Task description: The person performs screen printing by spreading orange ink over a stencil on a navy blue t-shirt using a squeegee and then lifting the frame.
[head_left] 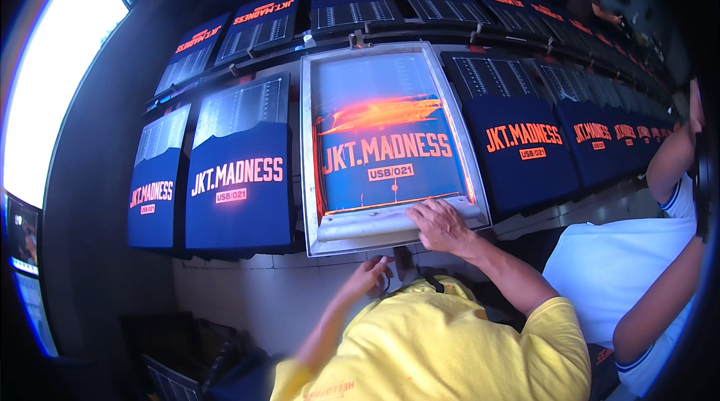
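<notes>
A silk-screen frame [306, 139] with pale metal sides lies over a navy shirt panel, whose orange lettering shows through the mesh. Wet orange ink [386, 112] is smeared in a band across the middle of the mesh. A long pale squeegee [360, 227] rests along the frame's near end. My right hand [437, 225] is closed over the right part of the squeegee, fingers on its top. My left hand [367, 276] hangs just below the frame's near edge, holding nothing that I can see, its fingers loosely apart.
Navy panels with printed lettering on boards flank the frame, two on the left [236, 176] and a row on the right [521, 139]. More rows stand behind a dark rail. A person in a white shirt [615, 266] is close on my right; another person [592, 0] stands far right.
</notes>
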Motion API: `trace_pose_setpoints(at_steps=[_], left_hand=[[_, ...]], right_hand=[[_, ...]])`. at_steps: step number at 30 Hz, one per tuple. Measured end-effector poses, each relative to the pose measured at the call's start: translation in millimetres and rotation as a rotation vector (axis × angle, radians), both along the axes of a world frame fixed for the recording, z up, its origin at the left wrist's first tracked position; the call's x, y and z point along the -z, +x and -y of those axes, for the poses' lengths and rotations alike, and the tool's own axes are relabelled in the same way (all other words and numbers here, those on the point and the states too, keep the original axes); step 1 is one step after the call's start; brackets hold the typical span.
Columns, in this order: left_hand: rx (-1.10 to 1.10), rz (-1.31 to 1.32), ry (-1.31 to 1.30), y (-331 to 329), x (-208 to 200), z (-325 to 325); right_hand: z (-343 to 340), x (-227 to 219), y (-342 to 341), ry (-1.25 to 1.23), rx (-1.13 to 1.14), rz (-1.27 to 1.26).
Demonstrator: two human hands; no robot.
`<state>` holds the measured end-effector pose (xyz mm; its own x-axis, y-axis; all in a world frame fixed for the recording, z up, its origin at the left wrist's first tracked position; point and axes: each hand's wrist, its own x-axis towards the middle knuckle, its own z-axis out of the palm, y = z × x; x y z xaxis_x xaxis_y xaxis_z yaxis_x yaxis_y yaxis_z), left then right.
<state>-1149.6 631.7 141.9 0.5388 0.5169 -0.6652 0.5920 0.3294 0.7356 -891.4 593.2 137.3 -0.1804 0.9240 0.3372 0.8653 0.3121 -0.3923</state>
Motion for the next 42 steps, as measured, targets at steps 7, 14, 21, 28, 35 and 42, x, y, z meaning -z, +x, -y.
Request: trace_pose_setpoints(at_steps=[7,14,21,28,35,42], left_hand=[[-0.291,0.199,-0.252,28,44,10],[-0.286,0.225,-0.003,36,65,15],[-0.128,0.065,0.224,30,69,12],[-0.139,0.076,0.186,31,53,10],[-0.178,0.034,0.181,25,68,14],[-0.182,0.105,0.224,29,61,11]], right_hand=[[-13,0,1,0.066,0.082,-0.043],[-82,-4,56,0.182,0.093,-0.120],[-184,-4,112,0.191,0.150,-0.083],[-238,6,135,0.269,0.093,-0.008],[-240,4,137,0.066,0.094,0.027],[-180,-4,106,-0.052,0.179,0.006]])
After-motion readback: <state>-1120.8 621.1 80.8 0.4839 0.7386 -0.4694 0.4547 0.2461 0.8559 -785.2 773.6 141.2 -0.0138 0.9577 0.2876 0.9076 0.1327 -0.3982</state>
